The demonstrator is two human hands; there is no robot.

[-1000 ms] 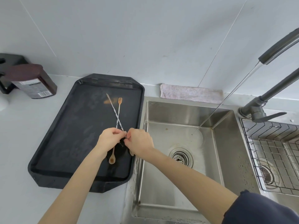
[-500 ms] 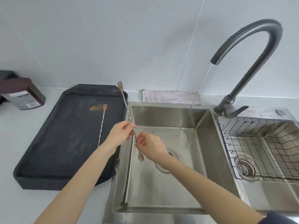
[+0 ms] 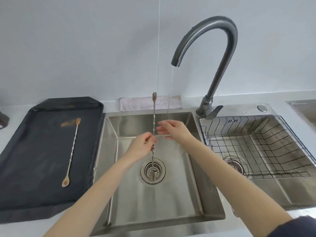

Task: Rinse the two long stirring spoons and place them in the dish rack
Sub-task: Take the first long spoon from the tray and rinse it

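Observation:
One long twisted stirring spoon (image 3: 154,115) stands upright over the sink (image 3: 196,194), fork end up, bowl down near the drain (image 3: 153,170). My left hand (image 3: 142,147) pinches its shaft at mid-length. My right hand (image 3: 174,130) is beside the shaft a little higher, fingers spread, under the thin stream of water (image 3: 170,93) from the faucet (image 3: 215,53). The second stirring spoon (image 3: 72,151) lies on the black tray (image 3: 25,151) at the left, bowl toward me. The wire dish rack (image 3: 256,142) sits in the right basin.
A pink cloth (image 3: 136,103) lies behind the sink against the wall. The faucet lever (image 3: 213,112) points right. A brown smear (image 3: 67,123) marks the tray near the spoon's fork end. White counter surrounds the tray.
I lifted one spoon off the tray and carried it right, over the sink beside the running water. My right hand let go of the shaft and opened. The view shifted right.

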